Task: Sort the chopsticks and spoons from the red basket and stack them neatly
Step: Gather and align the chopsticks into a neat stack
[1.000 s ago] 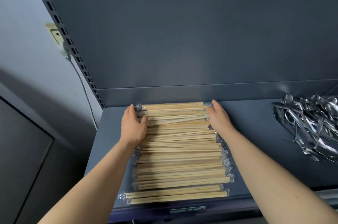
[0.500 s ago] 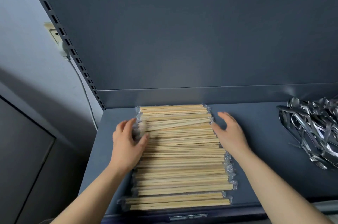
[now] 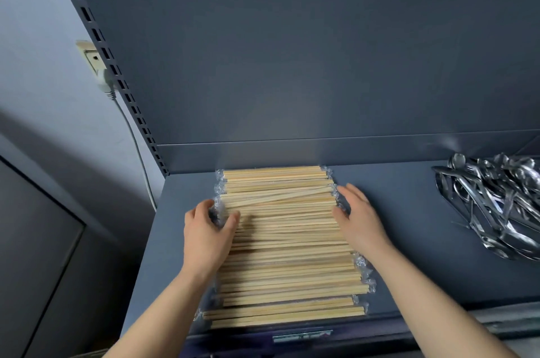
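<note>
- Chopsticks [image 3: 280, 240]: wooden, each pair in clear plastic wrap. They lie as one broad stack on the left part of the grey shelf [image 3: 409, 240].
- They run left-right, approx. parallel; a few near the back lie a bit crossed. The far end of the stack is at the back lip of the shelf, and the near end reaches the front edge.
- L hand [image 3: 206, 237]: at the left ends of the stack, approx. the middle rows. Fingers are curled round the crinkled wrap ends and the thumb lies on top of the wood, so it grips the ends between thumb and fingers.
- R hand [image 3: 359, 220]: at the right ends, opposite the L hand. Fingers are nearly straight, relaxed, pointing to the back; the thumb touches the wrap ends. It holds nothing, only rests against the side of the stack.
- Both forearms are bare and come in from the bottom of the view.
- Spoons [image 3: 496, 205]: shiny metal, a loose tangled pile on the same shelf, far right, well apart from the chopsticks, partly cut off by the picture edge.
- Back panel [image 3: 292, 50]: dark grey, stands behind the shelf, w/ a slotted upright [image 3: 112, 65] on its left side.
- Socket [image 3: 90, 58] on the pale wall w/ a plug in it; its cable [image 3: 137, 153] hangs down beside the shelf's back-left corner.
- Label [image 3: 302, 335] on the front edge of the shelf; its text is too blurred to read.
</note>
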Demonstrator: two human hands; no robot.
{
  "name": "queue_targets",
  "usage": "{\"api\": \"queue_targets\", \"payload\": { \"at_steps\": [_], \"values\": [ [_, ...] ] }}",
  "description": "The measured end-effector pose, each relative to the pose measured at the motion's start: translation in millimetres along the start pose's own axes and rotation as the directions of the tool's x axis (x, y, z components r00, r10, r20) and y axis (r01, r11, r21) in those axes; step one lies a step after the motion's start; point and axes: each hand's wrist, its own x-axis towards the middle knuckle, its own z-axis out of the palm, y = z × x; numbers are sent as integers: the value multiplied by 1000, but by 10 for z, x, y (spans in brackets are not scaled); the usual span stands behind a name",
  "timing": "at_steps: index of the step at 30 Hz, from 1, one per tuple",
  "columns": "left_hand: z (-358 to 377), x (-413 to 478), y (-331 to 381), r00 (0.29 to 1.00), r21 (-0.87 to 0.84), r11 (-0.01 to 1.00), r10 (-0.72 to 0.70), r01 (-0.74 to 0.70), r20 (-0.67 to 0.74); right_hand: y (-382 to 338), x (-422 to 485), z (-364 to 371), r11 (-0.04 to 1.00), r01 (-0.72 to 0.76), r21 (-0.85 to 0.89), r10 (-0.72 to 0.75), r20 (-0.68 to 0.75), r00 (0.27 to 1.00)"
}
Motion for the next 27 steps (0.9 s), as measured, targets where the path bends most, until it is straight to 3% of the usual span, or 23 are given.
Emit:
{"api": "queue_targets", "payload": {
  "at_steps": [5, 9, 12, 16, 23, 27],
  "values": [
    [101, 148, 101, 998, 98, 994, 35, -41, 61, -122, 114, 107, 998, 39, -58, -30, 134, 991],
    [111, 174, 56, 997, 65, 997, 44, -48, 63, -62, 95, 134, 995, -8, -98, 18, 99, 995],
    [95, 159, 33, 998, 34, 997, 65, -66, 24, -40, 82, 98, 997, -40, -58, 43, 53, 998],
    [86, 66, 36, 989, 12, 993, 119, -120, 91, -37, 1, 72, 999, -29, 32, 25, 118, 993],
    [-110, -311, -220, 989, -143, 984, 116, -102, 93, 143, -454, -75, 970, -129, 207, 134, -8, 991],
    [-66, -537, -243, 982, -149, 981, 144, -126, 121, 176, -793, 28, 931, -154, 329, 144, 57, 988]
  ]
}}
